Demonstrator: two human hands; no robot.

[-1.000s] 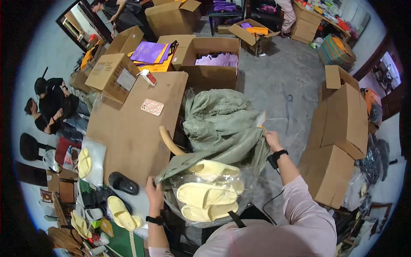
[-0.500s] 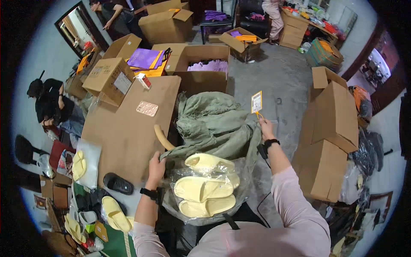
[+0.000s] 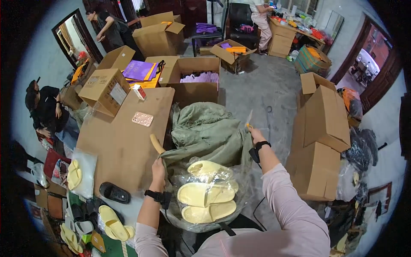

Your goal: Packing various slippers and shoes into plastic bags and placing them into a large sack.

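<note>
A grey-green woven sack point(image 3: 201, 128) spreads out in front of me, its near edge pulled wide between my hands. My left hand point(image 3: 158, 173) is closed on the sack's left edge, close to a curved tan handle-like piece point(image 3: 156, 144). On the right side, my right hand point(image 3: 257, 136) grips the other edge. A tag point(image 3: 249, 118) on an orange cord sticks up from its fingers, seen nearly edge-on. Between my forearms, several pale yellow slippers point(image 3: 207, 195) lie in clear plastic at the sack's near end.
To the left, a brown table point(image 3: 124, 145) bears a phone point(image 3: 142, 119), a small red-white box point(image 3: 138, 91) and a carton point(image 3: 104, 92). A black slipper point(image 3: 114, 192) and more yellow slippers point(image 3: 114, 222) lie nearer. Tall cartons point(image 3: 327, 118) stand right. Two people are at the left, another at the back.
My view has shifted slightly. The tag by my right hand has swung from face-on to nearly edge-on. Both hands keep their hold on the sack.
</note>
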